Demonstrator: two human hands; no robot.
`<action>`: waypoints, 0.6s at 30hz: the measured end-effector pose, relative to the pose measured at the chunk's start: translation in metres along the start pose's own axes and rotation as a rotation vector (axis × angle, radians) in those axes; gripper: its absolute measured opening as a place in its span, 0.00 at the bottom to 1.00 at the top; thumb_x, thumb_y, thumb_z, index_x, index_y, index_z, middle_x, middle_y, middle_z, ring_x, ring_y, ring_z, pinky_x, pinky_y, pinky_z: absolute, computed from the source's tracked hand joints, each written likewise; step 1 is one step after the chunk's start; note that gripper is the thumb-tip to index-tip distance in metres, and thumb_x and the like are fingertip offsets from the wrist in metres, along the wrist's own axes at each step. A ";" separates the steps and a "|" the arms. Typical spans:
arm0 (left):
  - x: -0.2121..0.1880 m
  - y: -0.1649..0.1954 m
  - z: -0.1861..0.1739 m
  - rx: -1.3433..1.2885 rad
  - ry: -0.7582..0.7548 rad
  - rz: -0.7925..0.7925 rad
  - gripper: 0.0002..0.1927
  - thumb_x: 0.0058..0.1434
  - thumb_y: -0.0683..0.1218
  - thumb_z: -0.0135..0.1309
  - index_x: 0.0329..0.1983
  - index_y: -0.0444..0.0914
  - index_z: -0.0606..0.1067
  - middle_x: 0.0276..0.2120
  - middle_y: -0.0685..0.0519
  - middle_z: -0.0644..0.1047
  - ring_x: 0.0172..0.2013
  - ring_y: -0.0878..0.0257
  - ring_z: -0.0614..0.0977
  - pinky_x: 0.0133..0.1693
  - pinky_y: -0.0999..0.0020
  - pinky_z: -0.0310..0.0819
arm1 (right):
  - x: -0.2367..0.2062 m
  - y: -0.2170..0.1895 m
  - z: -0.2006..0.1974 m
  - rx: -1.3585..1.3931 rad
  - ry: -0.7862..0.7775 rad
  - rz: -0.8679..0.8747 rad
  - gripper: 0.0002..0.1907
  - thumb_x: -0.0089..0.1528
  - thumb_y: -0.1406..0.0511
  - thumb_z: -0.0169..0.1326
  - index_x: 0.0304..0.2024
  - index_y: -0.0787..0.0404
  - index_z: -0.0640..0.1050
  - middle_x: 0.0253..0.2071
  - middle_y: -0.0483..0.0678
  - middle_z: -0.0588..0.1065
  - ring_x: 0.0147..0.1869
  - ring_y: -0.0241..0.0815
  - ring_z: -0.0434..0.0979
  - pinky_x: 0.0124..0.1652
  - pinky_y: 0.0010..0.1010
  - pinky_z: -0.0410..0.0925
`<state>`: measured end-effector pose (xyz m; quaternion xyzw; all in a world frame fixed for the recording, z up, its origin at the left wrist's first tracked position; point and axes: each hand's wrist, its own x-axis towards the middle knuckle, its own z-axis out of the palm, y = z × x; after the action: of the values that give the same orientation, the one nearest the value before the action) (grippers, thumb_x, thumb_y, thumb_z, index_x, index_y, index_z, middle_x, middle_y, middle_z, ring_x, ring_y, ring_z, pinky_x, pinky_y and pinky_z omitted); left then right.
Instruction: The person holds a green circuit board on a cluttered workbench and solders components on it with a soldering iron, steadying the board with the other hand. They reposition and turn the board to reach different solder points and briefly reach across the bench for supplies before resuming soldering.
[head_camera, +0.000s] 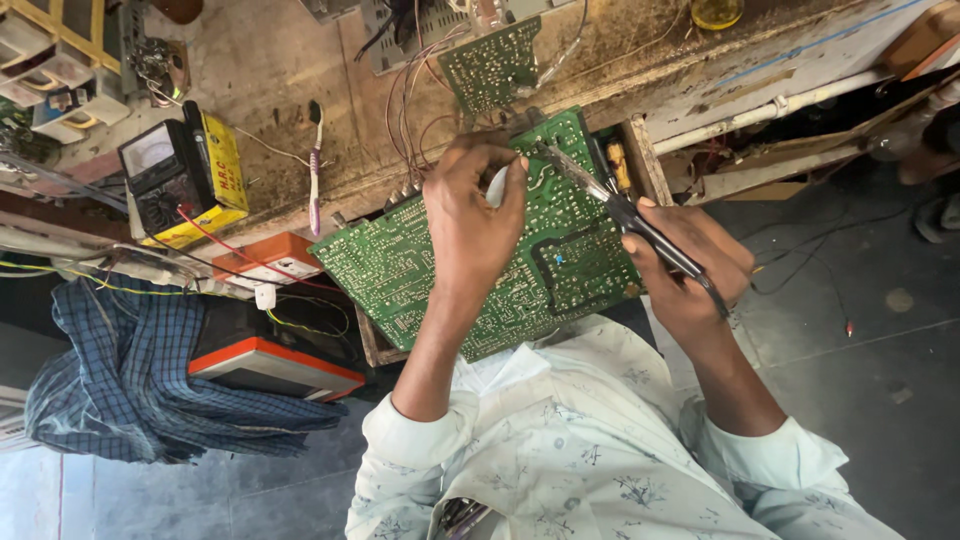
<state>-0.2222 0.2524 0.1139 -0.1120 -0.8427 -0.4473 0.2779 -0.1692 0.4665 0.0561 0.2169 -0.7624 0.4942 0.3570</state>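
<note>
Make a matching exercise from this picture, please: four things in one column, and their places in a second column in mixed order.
Things:
1. thin black soldering iron
2. large green circuit board
3. purple and white toothbrush
4. blue checked cloth

Places:
A. lying on the worn bench, beside the yellow and black meter
B. held in the right hand
C. hanging at the left, below the bench
D. under the left hand

Pairs: 1-B, 2-D, 3-A, 4-C

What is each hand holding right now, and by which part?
The right hand grips a black-handled soldering iron by its handle, tip on the large green circuit board. The left hand pinches a small white item above the board; what it is cannot be told.
</note>
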 end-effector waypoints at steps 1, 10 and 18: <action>0.000 0.000 0.000 0.005 -0.009 -0.025 0.04 0.61 0.39 0.61 0.35 0.32 0.79 0.38 0.46 0.81 0.36 0.56 0.84 0.39 0.64 0.77 | 0.000 0.000 -0.001 0.000 -0.004 0.021 0.14 0.66 0.72 0.65 0.52 0.73 0.79 0.44 0.59 0.80 0.44 0.47 0.82 0.40 0.28 0.73; -0.003 -0.001 0.001 0.009 0.012 0.052 0.04 0.61 0.39 0.61 0.37 0.32 0.79 0.43 0.45 0.80 0.41 0.54 0.84 0.42 0.63 0.78 | -0.003 0.002 -0.002 0.017 0.001 0.047 0.15 0.66 0.72 0.65 0.54 0.72 0.79 0.45 0.59 0.80 0.43 0.44 0.82 0.39 0.26 0.73; -0.003 0.013 0.003 0.046 0.014 0.106 0.04 0.62 0.39 0.60 0.38 0.32 0.79 0.43 0.44 0.79 0.42 0.51 0.83 0.43 0.61 0.76 | -0.010 0.005 -0.004 0.091 0.039 0.116 0.15 0.66 0.72 0.64 0.54 0.72 0.80 0.43 0.57 0.80 0.38 0.39 0.79 0.34 0.23 0.70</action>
<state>-0.2152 0.2619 0.1197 -0.1469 -0.8436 -0.4133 0.3096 -0.1651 0.4716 0.0469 0.1787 -0.7433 0.5524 0.3323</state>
